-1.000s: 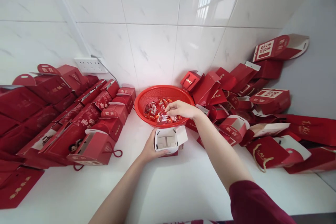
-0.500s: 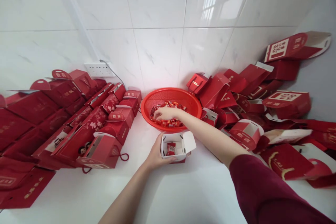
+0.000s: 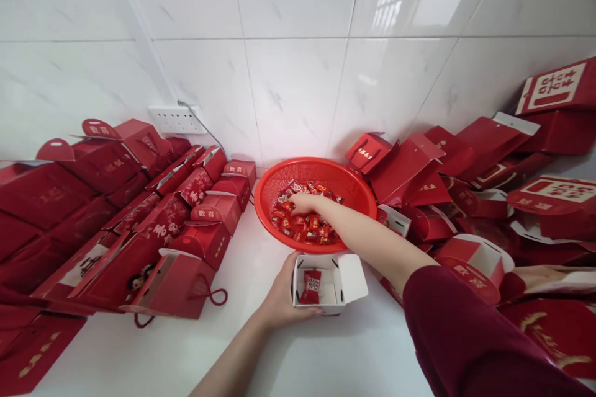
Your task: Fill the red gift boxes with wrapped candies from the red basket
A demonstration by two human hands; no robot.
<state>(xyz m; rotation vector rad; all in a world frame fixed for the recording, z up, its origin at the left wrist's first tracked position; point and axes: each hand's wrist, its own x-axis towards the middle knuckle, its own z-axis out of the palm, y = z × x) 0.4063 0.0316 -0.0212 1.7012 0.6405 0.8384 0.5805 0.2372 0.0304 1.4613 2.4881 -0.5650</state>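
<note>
My left hand (image 3: 283, 298) is closed around the left side of a small open candy box (image 3: 342, 305), white inside, its lid flap folded out to the right. Inside the box lies a red wrapped candy (image 3: 310, 285). Just behind it stands a round red plastic basket (image 3: 363, 223) holding many wrapped candies (image 3: 310, 229). My right hand (image 3: 303, 203) reaches down into these candies, its fingers bent and drawn together. The fingertips are partly hidden, and I cannot see what they hold.
Rows of red gift boxes (image 3: 158, 217) fill the left side of the white table (image 3: 186, 353). A loose heap of red boxes (image 3: 475, 263) lies on the right. Behind is a tiled wall (image 3: 298, 93) with a power strip (image 3: 177, 120) and a cable.
The view has shifted slightly closer, so the basket and box look bigger and lower. My right hand has moved a little within the candies, lower among them. My left hand still holds the box.
</note>
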